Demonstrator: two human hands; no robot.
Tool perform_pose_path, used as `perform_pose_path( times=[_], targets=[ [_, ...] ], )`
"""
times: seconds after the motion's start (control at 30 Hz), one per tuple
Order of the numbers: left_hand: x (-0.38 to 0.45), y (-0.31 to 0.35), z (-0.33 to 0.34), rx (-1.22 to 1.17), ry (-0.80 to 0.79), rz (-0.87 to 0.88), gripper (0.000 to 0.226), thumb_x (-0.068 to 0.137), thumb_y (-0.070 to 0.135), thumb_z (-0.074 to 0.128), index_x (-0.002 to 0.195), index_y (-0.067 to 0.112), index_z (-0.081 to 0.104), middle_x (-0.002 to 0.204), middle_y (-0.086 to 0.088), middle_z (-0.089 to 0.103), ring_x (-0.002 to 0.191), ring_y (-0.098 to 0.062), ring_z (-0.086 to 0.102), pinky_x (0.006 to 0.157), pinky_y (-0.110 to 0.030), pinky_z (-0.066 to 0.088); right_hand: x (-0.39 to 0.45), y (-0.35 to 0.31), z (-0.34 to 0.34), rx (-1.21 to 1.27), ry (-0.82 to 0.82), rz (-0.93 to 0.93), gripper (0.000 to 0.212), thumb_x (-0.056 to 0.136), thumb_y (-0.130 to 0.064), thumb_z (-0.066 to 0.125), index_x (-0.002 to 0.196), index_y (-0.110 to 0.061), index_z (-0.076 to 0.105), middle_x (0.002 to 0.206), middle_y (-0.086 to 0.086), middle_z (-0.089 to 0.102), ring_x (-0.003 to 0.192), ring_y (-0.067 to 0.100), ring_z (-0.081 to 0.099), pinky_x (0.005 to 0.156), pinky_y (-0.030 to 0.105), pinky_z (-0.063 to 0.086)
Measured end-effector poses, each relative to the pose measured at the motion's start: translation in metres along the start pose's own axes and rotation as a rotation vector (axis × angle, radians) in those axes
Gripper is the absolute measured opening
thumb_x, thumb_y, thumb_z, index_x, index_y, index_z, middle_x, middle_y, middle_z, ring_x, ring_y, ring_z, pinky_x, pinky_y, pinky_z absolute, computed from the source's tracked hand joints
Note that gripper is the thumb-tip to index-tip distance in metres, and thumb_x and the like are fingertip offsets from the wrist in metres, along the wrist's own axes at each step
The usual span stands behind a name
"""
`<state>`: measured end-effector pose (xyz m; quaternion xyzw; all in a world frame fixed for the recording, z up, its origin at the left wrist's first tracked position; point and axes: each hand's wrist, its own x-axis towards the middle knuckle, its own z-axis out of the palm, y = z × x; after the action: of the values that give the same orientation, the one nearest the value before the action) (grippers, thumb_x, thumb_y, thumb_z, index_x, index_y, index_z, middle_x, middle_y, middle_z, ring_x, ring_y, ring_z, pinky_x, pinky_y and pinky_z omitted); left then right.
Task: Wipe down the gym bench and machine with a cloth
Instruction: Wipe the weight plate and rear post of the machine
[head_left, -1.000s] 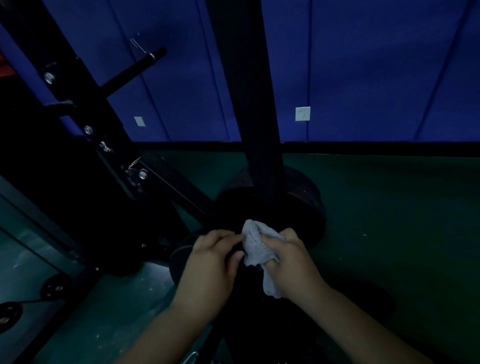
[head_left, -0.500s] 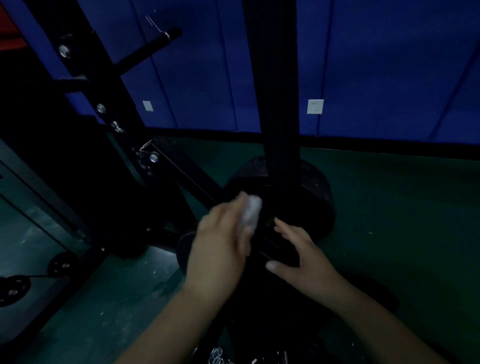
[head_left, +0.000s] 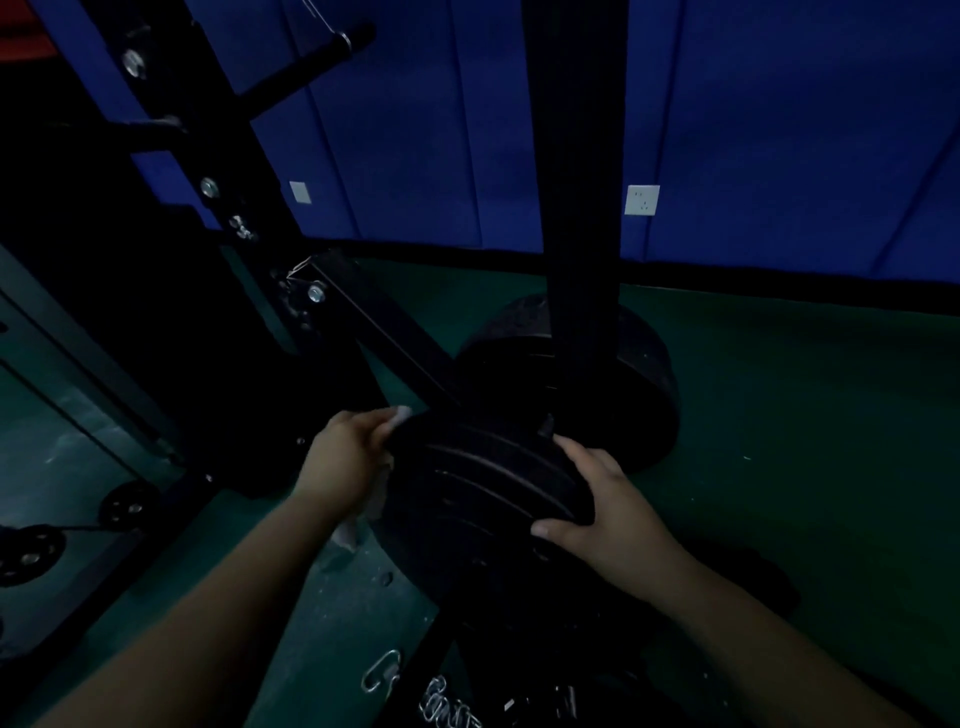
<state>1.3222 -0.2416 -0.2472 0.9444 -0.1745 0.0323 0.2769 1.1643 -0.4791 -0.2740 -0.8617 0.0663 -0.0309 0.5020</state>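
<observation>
Black machine frame (head_left: 171, 171) is filling the left and centre: one upright post (head_left: 574, 208) is running near-vertical, one brace (head_left: 384, 338) is slanting from far-left down to near-right. Two stacks of black weight plates (head_left: 483, 488) are standing on edge on the green floor (head_left: 805, 415), near one and far one. Left hand (head_left: 348, 457) is clamping the grey cloth (head_left: 400, 415) against the near stack's left rim; the cloth's tail is hanging down below the palm. Right hand (head_left: 608, 509) is gripping the right rim, thumb curled.
</observation>
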Motion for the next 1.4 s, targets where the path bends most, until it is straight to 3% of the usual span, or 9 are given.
perform_pose_path(
  times=[0.17, 0.37, 0.6, 0.8, 0.93, 1.03, 1.2, 1.3, 1.4],
  targets=[
    [-0.026, 0.065, 0.015, -0.176, 0.057, 0.289, 0.025, 0.095, 0.029, 0.053, 0.116, 0.026, 0.067, 0.096, 0.007, 0.052, 0.065, -0.008, 0.059, 0.067, -0.022, 0.050, -0.004, 0.003, -0.003, 0.044, -0.002, 0.022, 0.093, 0.076, -0.034, 0.078, 0.149, -0.037, 0.020, 0.137, -0.016, 0.032, 0.124, 0.002, 0.038, 0.105, 0.025, 0.037],
    [-0.059, 0.099, 0.040, 0.145, -0.040, 0.667, 0.035, 0.094, 0.033, 0.043, 0.127, 0.038, 0.053, 0.110, 0.009, 0.052, 0.091, -0.014, 0.052, 0.069, -0.032, 0.053, -0.013, 0.014, -0.004, 0.069, 0.033, 0.031, 0.087, 0.073, -0.028, 0.081, 0.142, -0.038, 0.028, 0.129, -0.018, 0.038, 0.116, -0.005, 0.040, 0.084, 0.000, 0.031],
    [-0.030, 0.070, 0.026, 0.113, 0.206, 0.426, 0.043, 0.086, 0.062, 0.045, 0.114, 0.035, 0.063, 0.092, 0.014, 0.047, 0.073, -0.009, 0.056, 0.064, -0.029, 0.046, -0.021, 0.024, -0.008, 0.178, -0.004, 0.083, 0.083, 0.073, -0.029, 0.081, 0.140, -0.042, 0.034, 0.130, -0.021, 0.040, 0.118, -0.005, 0.044, 0.099, 0.022, 0.043],
    [0.011, 0.126, -0.009, 0.034, 0.335, 0.717, 0.025, 0.092, 0.014, 0.056, 0.115, 0.007, 0.063, 0.111, -0.007, 0.049, 0.104, -0.011, 0.046, 0.091, -0.011, 0.034, -0.021, 0.026, -0.006, 0.204, -0.003, 0.100, 0.084, 0.075, -0.030, 0.079, 0.142, -0.046, 0.029, 0.132, -0.022, 0.036, 0.120, -0.002, 0.041, 0.097, 0.018, 0.037],
    [0.039, 0.172, -0.015, -0.090, 0.458, 0.770, 0.033, 0.097, 0.029, 0.053, 0.120, 0.006, 0.058, 0.114, 0.012, 0.044, 0.103, 0.016, 0.040, 0.088, 0.001, 0.030, -0.021, 0.026, -0.009, 0.218, -0.027, 0.113, 0.083, 0.076, -0.030, 0.079, 0.138, -0.051, 0.029, 0.128, -0.027, 0.036, 0.115, -0.007, 0.043, 0.098, 0.018, 0.040],
    [0.059, 0.166, -0.004, 0.070, 0.522, 0.876, 0.027, 0.096, 0.028, 0.051, 0.120, 0.016, 0.053, 0.109, -0.001, 0.038, 0.104, 0.001, 0.042, 0.087, -0.005, 0.030, -0.022, 0.025, -0.009, 0.210, -0.019, 0.093, 0.079, 0.075, -0.029, 0.079, 0.126, -0.060, 0.028, 0.122, -0.034, 0.037, 0.109, -0.018, 0.041, 0.082, 0.004, 0.037],
    [0.056, 0.146, 0.020, 0.356, 0.387, 1.038, 0.014, 0.085, 0.051, 0.060, 0.093, 0.041, 0.054, 0.093, 0.011, 0.053, 0.083, -0.002, 0.056, 0.071, -0.018, 0.046, -0.020, 0.029, -0.007, 0.209, -0.015, 0.094, 0.082, 0.074, -0.034, 0.079, 0.129, -0.063, 0.026, 0.128, -0.032, 0.034, 0.115, -0.015, 0.038, 0.090, 0.005, 0.033],
    [0.067, 0.123, 0.034, 0.566, 0.191, 1.464, 0.026, 0.100, 0.022, 0.044, 0.121, 0.020, 0.060, 0.110, -0.008, 0.051, 0.090, -0.024, 0.049, 0.073, -0.035, 0.045, -0.019, 0.029, -0.007, 0.189, -0.006, 0.092, 0.082, 0.074, -0.033, 0.079, 0.125, -0.065, 0.023, 0.123, -0.037, 0.031, 0.112, -0.020, 0.036, 0.086, 0.002, 0.033],
    [0.076, 0.116, 0.033, 0.650, -0.041, 1.497, 0.034, 0.097, 0.016, 0.042, 0.123, 0.017, 0.062, 0.109, -0.008, 0.057, 0.088, -0.023, 0.046, 0.062, -0.035, 0.049, -0.020, 0.029, -0.005, 0.176, -0.004, 0.081, 0.083, 0.075, -0.033, 0.078, 0.126, -0.065, 0.021, 0.127, -0.036, 0.030, 0.114, -0.021, 0.035, 0.088, 0.003, 0.032]
  ],
)
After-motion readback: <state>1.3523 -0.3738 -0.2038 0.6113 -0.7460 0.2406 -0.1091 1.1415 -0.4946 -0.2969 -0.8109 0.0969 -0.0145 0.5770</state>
